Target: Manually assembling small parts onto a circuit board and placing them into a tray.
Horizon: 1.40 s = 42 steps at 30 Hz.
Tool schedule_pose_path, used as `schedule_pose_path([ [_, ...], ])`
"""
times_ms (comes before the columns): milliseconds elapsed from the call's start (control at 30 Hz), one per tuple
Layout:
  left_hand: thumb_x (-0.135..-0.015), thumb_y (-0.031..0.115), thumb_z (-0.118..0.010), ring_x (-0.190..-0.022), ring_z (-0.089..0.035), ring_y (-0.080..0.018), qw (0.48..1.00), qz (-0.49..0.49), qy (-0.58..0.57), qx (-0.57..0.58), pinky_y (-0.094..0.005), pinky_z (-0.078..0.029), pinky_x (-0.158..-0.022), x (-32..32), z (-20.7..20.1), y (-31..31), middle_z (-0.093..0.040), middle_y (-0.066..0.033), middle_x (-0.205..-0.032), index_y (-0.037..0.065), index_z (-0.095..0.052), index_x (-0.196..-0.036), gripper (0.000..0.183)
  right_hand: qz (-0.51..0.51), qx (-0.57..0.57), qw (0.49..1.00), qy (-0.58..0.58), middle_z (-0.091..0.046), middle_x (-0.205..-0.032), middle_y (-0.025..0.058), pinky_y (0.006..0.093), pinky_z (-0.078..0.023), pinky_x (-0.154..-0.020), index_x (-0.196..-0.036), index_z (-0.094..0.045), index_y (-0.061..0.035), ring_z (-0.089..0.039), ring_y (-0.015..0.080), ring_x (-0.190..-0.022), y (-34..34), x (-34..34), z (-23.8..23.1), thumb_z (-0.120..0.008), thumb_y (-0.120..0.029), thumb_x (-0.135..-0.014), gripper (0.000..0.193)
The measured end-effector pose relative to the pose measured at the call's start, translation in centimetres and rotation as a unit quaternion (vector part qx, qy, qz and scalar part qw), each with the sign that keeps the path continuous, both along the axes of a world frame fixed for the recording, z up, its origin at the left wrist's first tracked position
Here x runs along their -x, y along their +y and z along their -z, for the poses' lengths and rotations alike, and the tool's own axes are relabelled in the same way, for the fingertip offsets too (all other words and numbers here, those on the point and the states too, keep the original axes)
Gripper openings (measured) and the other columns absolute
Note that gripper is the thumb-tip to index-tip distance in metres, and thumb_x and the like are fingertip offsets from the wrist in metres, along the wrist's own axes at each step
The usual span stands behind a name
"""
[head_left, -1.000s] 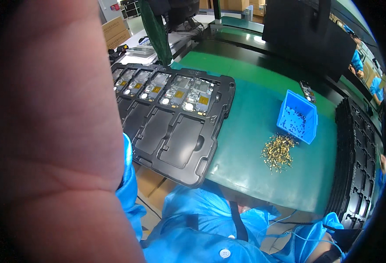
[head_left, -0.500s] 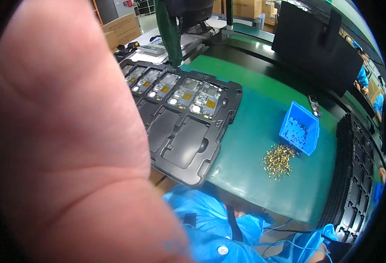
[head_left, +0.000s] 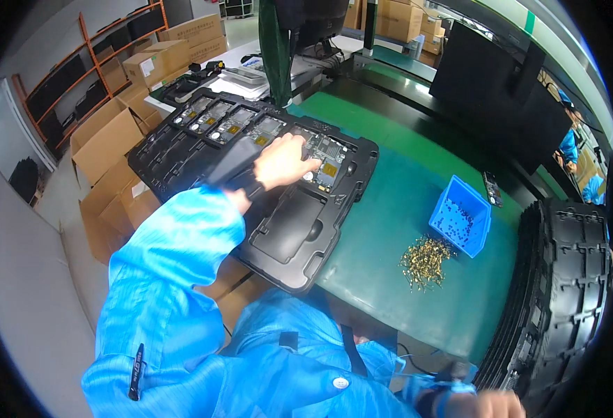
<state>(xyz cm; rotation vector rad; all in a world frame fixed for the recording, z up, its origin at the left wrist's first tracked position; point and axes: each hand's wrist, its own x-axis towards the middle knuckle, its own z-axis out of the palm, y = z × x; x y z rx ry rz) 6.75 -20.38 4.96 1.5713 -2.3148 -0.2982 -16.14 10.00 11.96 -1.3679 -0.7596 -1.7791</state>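
The left hand (head_left: 282, 161) rests on a black tray (head_left: 265, 230) that lies on the green desk (head_left: 404, 230). The tray has many pockets. Some pockets hold small circuit boards (head_left: 324, 157) with gold and silver parts, and the hand sits right on top of the boards near the middle of the tray. The pockets nearer to the person hold no boards. The fingers are curled down onto the boards, but I cannot tell if they are pinching one or just touching. The arm wears a bright blue sleeve (head_left: 174, 279) with a dark cuff.

A second black tray (head_left: 202, 125) with more boards lies just beside the first one, farther left. To the right of the trays, well apart from the hand, is a little pile of gold bits (head_left: 425, 261). Just beside the pile stands a small blue bin (head_left: 461, 216). A tall stack of black trays (head_left: 564, 292) stands at the right edge of the desk.

The right hand (head_left: 491, 404) shows only a little at the bottom edge, near the stack. Its fingers are cut off, so I cannot tell how they are set. Brown cardboard boxes (head_left: 111, 139) sit on the floor to the left.
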Motion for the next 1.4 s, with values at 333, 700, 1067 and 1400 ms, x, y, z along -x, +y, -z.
schedule_pose_path([
  [333, -0.075, 0.024, -0.059, -0.085, -0.058, -0.0255, 0.972, 0.007, 0.220, -0.078, -0.0316, -0.045, -0.075, 4.9, 2.2, -3.7, -0.059, -0.0195, -0.093, -0.007, -0.052, -0.104, 0.044, 0.388, -0.529, 0.670, 0.347, -0.054, -0.087, 0.0071, 0.0233, -0.042, -0.072, -0.089, -0.055, 0.0014, -0.053, 0.0124, -0.081, -5.5, 0.6, 12.0, -0.057, 0.003, -0.073, 0.016],
  [700, -0.083, 0.012, -0.056, -0.080, -0.048, -0.0061, 0.871, 0.251, 0.325, -0.270, -0.0224, -0.041, -0.069, 3.2, -0.5, 17.5, -0.054, -0.0028, -0.088, -0.002, -0.051, -0.105, 0.027, 0.236, -0.619, 0.703, 0.260, -0.056, -0.098, 0.0060, 0.0261, -0.042, -0.078, -0.112, -0.046, 0.0000, -0.053, 0.0117, -0.087, -3.8, -1.0, 11.9, -0.051, -0.015, -0.086, 0.031],
  [1067, -0.078, 0.017, -0.062, -0.087, -0.051, -0.0224, 0.883, 0.237, 0.342, -0.216, -0.0317, -0.043, -0.077, 6.7, 5.9, 20.7, -0.047, -0.0150, -0.102, -0.004, -0.030, -0.125, 0.060, 0.259, -0.648, 0.680, 0.225, -0.056, -0.104, 0.0059, 0.0258, -0.040, -0.082, -0.112, -0.048, 0.0004, -0.051, 0.0109, -0.094, -2.6, -0.7, 14.6, -0.045, -0.016, -0.091, 0.027],
  [1400, -0.075, 0.022, -0.064, -0.108, -0.044, -0.0345, 0.896, 0.263, 0.325, -0.148, -0.0390, -0.036, -0.091, 8.4, 4.9, 19.9, -0.041, -0.0239, -0.116, -0.006, -0.025, -0.128, 0.072, 0.253, -0.644, 0.674, 0.257, -0.056, -0.104, 0.0060, 0.0259, -0.040, -0.082, -0.111, -0.048, 0.0004, -0.051, 0.0112, -0.092, -2.8, -0.7, 14.0, -0.044, -0.017, -0.091, 0.027],
])
